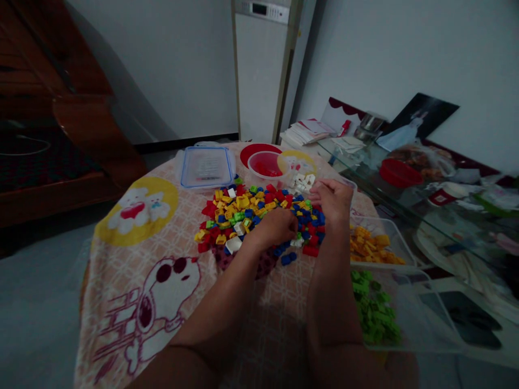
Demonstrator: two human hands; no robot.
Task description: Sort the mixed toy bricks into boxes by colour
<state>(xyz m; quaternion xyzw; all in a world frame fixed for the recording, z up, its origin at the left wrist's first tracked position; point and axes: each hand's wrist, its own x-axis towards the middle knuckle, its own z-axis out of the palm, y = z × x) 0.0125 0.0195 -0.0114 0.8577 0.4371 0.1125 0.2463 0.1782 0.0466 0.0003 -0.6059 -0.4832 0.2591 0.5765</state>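
Observation:
A mixed pile of toy building bricks [243,208] in yellow, red, blue, green and white spreads over the cloth-covered table. My left hand [278,224] reaches into its right side with fingers curled down among the bricks; whatever they grip is hidden. Beyond the pile, my right hand [334,197] hovers beside the white bricks [303,182] in a clear container. Its thumb and fingers are closed together, pointing left, and I cannot make out anything between them.
At right, one clear box holds orange-yellow bricks [371,246] and another holds green bricks [375,310]. A blue-rimmed lidded container [206,166] and a round tub with red pieces [265,163] stand at the back. A cluttered glass table [405,202] adjoins on the right.

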